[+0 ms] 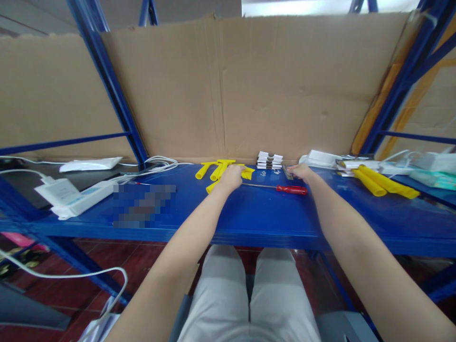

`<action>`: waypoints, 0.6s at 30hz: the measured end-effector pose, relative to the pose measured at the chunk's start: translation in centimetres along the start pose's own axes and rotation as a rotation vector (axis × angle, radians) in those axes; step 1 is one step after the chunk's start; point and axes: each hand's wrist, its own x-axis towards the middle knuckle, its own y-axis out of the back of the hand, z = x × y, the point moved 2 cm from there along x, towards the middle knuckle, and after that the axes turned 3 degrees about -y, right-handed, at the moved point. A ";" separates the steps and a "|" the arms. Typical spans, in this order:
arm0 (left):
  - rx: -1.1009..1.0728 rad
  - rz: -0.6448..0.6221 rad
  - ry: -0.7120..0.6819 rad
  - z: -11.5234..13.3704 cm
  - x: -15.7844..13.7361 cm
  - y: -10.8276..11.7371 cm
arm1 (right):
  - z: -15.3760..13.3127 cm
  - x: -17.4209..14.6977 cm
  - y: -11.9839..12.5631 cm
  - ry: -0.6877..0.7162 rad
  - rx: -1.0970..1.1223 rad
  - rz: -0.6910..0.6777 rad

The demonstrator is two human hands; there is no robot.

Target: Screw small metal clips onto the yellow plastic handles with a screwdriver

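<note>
My left hand (231, 177) is closed around a yellow plastic piece (248, 174), whose end sticks out to the right of the fingers. More yellow T-shaped handles (204, 170) lie beside it on the blue tabletop (249, 213). Further right, my right hand (301, 172) has its fingertips pinched at a small metal piece (288, 174) near the table's back. Between the hands lies a screwdriver (291, 190) with a red handle, its shaft pointing left. Small whitish bits, perhaps screws (277, 173), rest in front of a stack of white-and-black pieces (270, 160).
A white power strip (83, 198) with a plugged-in charger and cables stands at left, near a pixelated dark patch (144, 206). More yellow tubes (384, 183) and white packets (322, 158) lie at right. Cardboard (267, 85) walls the back; blue posts (110, 85) frame the table.
</note>
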 end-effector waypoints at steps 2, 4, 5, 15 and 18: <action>-0.009 0.010 -0.005 0.1 -0.1 0.1 | 0.0 0.0 0.1 0.003 0.000 -0.002; -0.017 0.017 -0.010 0.1 -0.1 0.1 | 0.1 0.2 0.1 0.007 0.003 -0.007; -0.019 0.019 -0.009 0.1 -0.2 0.2 | 0.2 0.2 0.1 0.010 0.002 -0.009; -0.029 0.010 -0.001 0.1 0.0 0.1 | 0.6 0.9 -0.4 0.051 -0.037 -0.033; -0.023 0.017 0.004 0.0 0.0 0.1 | 0.6 1.0 -0.5 0.047 -0.023 -0.021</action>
